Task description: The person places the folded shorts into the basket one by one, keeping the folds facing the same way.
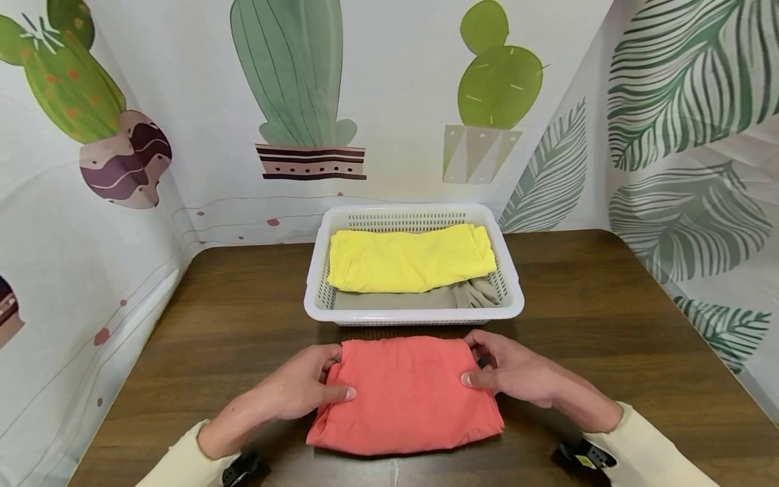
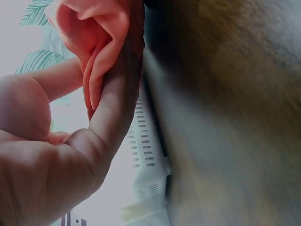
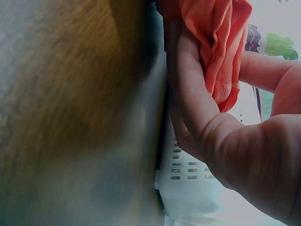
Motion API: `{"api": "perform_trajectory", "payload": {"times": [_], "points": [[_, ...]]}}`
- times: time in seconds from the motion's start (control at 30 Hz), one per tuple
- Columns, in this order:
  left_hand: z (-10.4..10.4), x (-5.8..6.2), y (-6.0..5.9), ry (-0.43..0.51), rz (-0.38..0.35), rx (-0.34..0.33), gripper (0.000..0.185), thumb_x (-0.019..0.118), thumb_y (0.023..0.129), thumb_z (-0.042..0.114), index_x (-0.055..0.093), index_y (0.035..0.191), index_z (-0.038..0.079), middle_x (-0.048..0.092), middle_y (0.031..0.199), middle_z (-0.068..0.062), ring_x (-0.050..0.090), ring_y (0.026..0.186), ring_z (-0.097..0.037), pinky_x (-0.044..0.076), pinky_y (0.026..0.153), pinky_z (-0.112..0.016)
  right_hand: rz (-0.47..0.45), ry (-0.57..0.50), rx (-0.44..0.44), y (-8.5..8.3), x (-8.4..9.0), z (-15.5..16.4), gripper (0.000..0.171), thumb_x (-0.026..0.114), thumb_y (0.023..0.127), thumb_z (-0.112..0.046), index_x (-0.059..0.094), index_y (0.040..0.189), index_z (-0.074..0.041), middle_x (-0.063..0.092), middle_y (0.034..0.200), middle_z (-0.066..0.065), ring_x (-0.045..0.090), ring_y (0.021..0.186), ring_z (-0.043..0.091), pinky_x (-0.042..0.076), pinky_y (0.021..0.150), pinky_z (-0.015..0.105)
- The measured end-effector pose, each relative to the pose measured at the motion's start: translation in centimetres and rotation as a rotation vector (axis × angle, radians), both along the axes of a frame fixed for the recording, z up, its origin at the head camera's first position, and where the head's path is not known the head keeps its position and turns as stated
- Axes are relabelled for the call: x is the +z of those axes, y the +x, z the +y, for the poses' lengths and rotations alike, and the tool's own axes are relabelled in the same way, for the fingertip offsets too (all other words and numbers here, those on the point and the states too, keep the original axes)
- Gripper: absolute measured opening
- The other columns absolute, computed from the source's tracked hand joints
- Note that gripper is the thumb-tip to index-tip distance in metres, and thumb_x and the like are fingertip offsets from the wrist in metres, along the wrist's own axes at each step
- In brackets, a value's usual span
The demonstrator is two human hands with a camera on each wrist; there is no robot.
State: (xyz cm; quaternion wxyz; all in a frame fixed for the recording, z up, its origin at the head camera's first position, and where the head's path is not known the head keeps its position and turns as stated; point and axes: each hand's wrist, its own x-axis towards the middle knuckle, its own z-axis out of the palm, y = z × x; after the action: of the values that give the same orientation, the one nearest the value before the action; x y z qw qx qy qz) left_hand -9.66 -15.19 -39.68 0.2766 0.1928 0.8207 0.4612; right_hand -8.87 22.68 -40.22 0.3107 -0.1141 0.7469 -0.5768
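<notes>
Coral folded cloth [image 1: 404, 396] pinched between both hands, left hand [image 1: 298, 389] and right hand [image 1: 517, 372].

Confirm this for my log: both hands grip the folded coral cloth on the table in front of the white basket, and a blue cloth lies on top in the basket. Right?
Not quite. The top cloth in the white basket is yellow, not blue, as the head view shows. The rest stands: the left hand and right hand grip the folded coral cloth on the table.

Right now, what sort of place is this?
Probably a staged laundry-folding booth: cactus-print curtains wall in a wooden table, a white basket holds folded clothes, and both hands grip a folded coral cloth.
</notes>
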Motion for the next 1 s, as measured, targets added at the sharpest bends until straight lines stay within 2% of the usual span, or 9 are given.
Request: {"api": "perform_trajectory", "payload": {"times": [0.57,0.77,1.0], "points": [[-0.2,1.1,0.5,0.026,-0.012,-0.006,0.033,0.081,0.096,0.017,0.062,0.119,0.003,0.074,0.094,-0.002,0.073,0.085,-0.018,0.059,0.069,-0.029,0.021,-0.008,0.012,0.3,0.8,0.1,0.04,0.073,0.1,-0.01,0.051,0.132,0.002,0.061,0.115,0.019,0.066,0.1,0.03,0.061,0.079,0.039],[-0.2,1.9,0.9,0.048,-0.026,-0.019,0.035,0.081,0.096,0.017,0.062,0.122,0.002,0.074,0.097,-0.003,0.074,0.085,-0.019,0.061,0.07,-0.029,0.031,-0.003,0.024,0.6,1.5,0.1,0.043,0.074,0.1,-0.012,0.051,0.133,0.003,0.062,0.118,0.02,0.067,0.101,0.031,0.062,0.081,0.039],[-0.3,2.8,1.1,0.052,-0.014,-0.033,0.031,0.08,0.097,0.017,0.062,0.117,0.002,0.074,0.097,-0.003,0.074,0.084,-0.019,0.06,0.07,-0.029,0.042,-0.019,0.039,0.8,2.0,0.1,0.044,0.073,0.101,-0.011,0.05,0.134,0.004,0.062,0.119,0.021,0.069,0.101,0.033,0.063,0.081,0.04]]}}
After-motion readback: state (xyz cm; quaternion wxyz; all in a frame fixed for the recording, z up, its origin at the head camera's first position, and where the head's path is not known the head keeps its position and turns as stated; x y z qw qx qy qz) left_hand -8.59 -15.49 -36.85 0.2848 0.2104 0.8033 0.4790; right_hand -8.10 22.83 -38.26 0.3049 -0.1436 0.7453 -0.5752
